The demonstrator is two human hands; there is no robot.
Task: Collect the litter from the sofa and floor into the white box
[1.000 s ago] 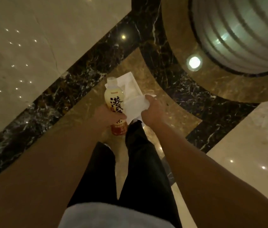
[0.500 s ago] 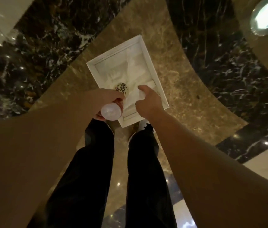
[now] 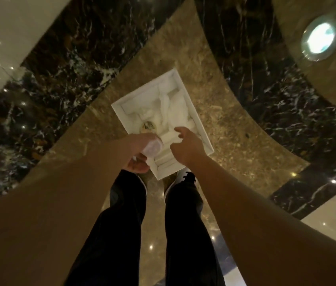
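The white box (image 3: pixel 121 112) lies open on the brown marble floor just in front of my feet. White crumpled tissue (image 3: pixel 171 108) lies inside it. My left hand (image 3: pixel 136 162) holds a plastic drink bottle (image 3: pixel 152 146) over the box's near left edge, its white base turned toward me and its labelled neck end pointing down into the box. My right hand (image 3: pixel 187 147) hovers over the box's near right part with fingers spread and nothing in it.
Dark veined marble bands (image 3: pixel 266 83) cross the polished floor on both sides of the box. A bright lamp reflection (image 3: pixel 317 38) shines at the top right. My dark trouser legs and shoes (image 3: pixel 183 178) stand right behind the box.
The tissue left my right hand and lies in the box, and that hand has opened. My left hand tipped the bottle over and lowered it toward the box. My view dropped over the box.
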